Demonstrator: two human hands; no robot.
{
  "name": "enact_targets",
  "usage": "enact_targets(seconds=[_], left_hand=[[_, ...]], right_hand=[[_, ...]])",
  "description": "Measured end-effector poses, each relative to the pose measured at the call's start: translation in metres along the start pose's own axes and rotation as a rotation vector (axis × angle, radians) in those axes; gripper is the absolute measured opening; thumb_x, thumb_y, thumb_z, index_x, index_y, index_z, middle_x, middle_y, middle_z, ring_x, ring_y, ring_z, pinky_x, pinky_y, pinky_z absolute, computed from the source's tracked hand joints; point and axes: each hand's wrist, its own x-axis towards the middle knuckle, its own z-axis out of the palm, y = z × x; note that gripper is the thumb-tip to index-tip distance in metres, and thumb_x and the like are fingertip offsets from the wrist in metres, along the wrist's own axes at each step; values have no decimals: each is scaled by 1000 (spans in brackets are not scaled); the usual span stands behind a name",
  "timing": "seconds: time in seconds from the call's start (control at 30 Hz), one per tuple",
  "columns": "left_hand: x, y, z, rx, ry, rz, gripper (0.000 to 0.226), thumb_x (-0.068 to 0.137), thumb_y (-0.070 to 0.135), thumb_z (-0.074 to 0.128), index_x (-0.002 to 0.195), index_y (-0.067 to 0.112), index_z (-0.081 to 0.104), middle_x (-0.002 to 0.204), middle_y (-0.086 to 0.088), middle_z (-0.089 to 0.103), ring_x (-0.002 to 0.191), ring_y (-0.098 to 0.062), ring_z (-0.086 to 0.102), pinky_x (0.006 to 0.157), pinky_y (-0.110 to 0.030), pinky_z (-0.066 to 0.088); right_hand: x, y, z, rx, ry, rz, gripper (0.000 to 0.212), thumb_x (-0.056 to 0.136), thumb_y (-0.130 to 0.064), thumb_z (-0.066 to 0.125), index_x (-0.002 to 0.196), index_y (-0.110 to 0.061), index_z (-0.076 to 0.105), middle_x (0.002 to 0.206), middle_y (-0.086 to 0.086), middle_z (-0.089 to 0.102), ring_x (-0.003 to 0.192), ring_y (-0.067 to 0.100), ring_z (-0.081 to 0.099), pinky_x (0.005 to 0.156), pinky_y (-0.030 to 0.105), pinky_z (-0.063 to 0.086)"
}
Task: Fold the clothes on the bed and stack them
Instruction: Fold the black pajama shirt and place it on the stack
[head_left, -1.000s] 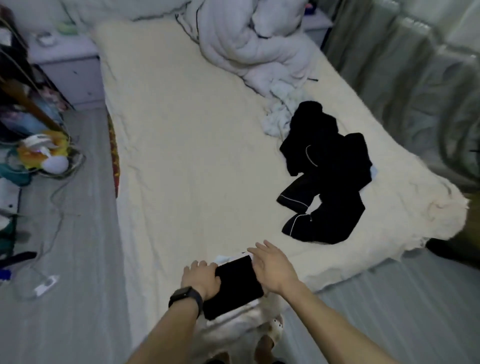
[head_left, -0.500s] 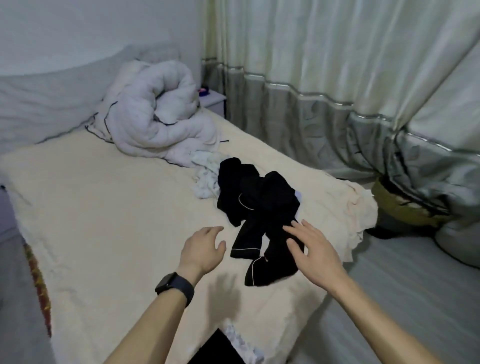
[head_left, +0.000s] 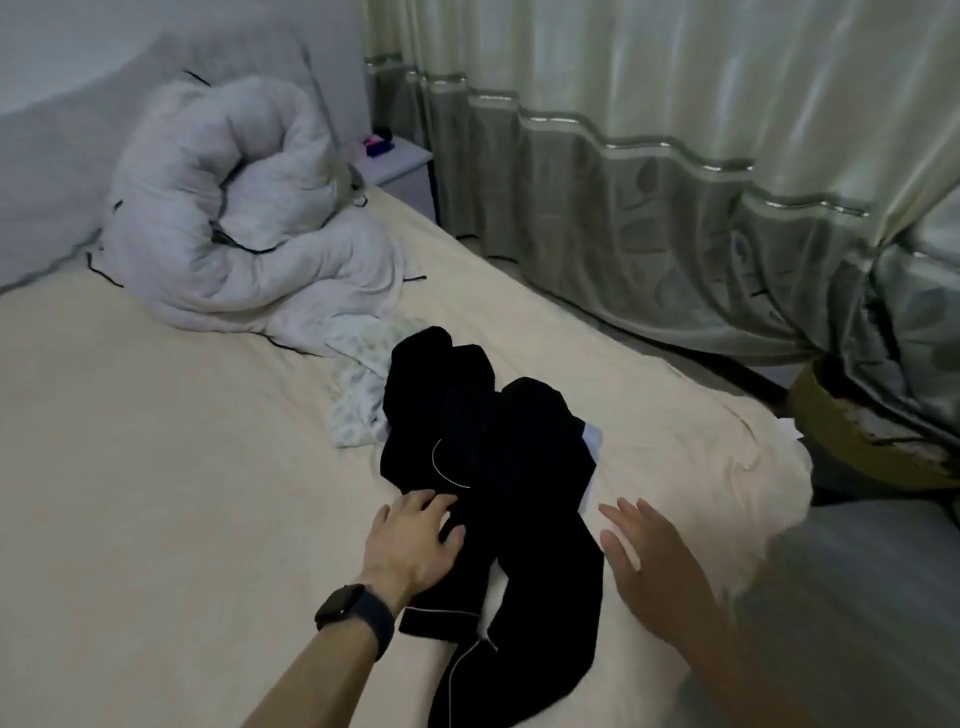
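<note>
Left hand (head_left: 410, 540) rests open-fingered on the crumpled black clothes (head_left: 493, 457), right hand (head_left: 649, 571) hovers spread beside; no grip yet, this heap entirely unfolded.

No writing, label, brand or number can be read. The wristwatch (head_left: 345, 609) face is seen dark; nothing legible is shown on the black clothes (head_left: 498, 467).

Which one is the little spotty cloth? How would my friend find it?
Start at the big cream bed. Look between the puffy white quilt and the pile of black clothes. The spotty cloth lies there, thin and faintly speckled, while the quilt is plain and thick.
</note>
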Motion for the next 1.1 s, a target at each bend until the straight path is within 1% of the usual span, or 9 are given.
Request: enact_targets(seconds=[0.1,0.2,0.4,0.6,0.7,0.8,0.87,0.97,1.1], left_hand=[[64,9,38,-25,-145,-107,57,97,56,43,150,33,39,152,6,43,141,-19,38,116,-39,31],[117,18,71,-70,-226,-193,66,96,57,47,154,31,30,157,0,36,141,-25,38,115,-41,34],[211,35,118,-379,-166,-527,100,89,62,60,160,26,-1,159,-15,27,140,-38,39,112,-52,38],[257,23,129,-440,-119,-560,38,100,42,55,130,18,57,122,-6,63,114,-30,60,90,-33,45],[248,25,113,-540,-12,-500,23,102,36,54,113,16,60,89,11,62,93,-18,61,78,-27,41],[220,33,80,-728,99,-453,18,101,34,58,96,16,58,84,-1,68,83,-21,65,74,-37,53],[196,35,46,-826,169,-399,21,99,32,62,87,17,54,77,-6,65,74,-21,61,76,-49,56],[151,39,-17,-899,233,-282,30,95,31,68,75,22,49,60,8,49,60,-14,46,63,-39,45],[73,48,-113,-1029,346,-158,25,93,29,73,81,15,56,65,0,49,61,-15,45,63,-35,41]], right_hand=[[40,70,57,-9,-303,258,43,105,-42,46,145,-29,54,157,4,45,149,24,33,121,34,24],[69,122,110,-118,-542,373,65,100,-59,13,158,-36,28,169,1,16,157,23,9,125,41,14],[66,175,193,-138,-862,563,58,102,-62,4,157,-51,-9,165,-14,-27,152,20,-29,117,66,-9],[61,193,220,-115,-831,541,57,99,-60,0,154,-52,-13,166,-11,-24,152,23,-26,112,74,-3],[71,194,218,-99,-900,600,58,100,-62,3,155,-53,-8,165,-16,-26,152,19,-28,114,71,-8],[93,186,190,-22,-981,655,59,102,-60,7,159,-46,4,168,-14,-13,155,19,-18,118,62,-1],[100,169,162,30,-903,608,59,106,-51,11,161,-32,18,170,-7,8,157,19,2,123,46,6],[94,117,111,208,-605,662,73,100,-66,31,154,-17,40,161,4,39,149,23,34,116,34,28],[70,7,37,547,-382,558,102,69,-89,49,151,-29,41,149,-8,49,128,11,54,94,27,43]])
